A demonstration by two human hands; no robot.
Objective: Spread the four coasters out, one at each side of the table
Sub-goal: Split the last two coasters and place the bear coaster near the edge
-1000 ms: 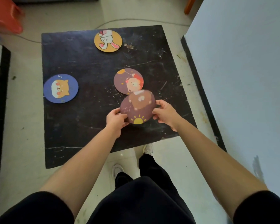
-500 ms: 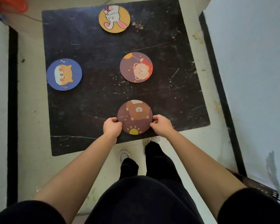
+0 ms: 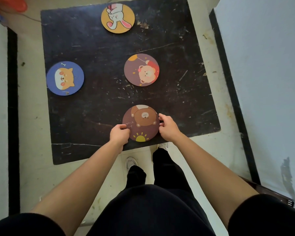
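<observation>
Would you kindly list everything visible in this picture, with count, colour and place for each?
table: one, black, scratched, centre
rabbit coaster: one, yellow, far edge
dog coaster: one, blue, left edge
lion coaster: one, maroon, just right of the table's middle
bear coaster: one, maroon with yellow sun, near edge
floor: pale, black strips along both sides
orange object: one, top left corner, cut off
shoes: two, white, below the near edge
left hand: touching bear coaster's left rim
right hand: at its right rim
</observation>
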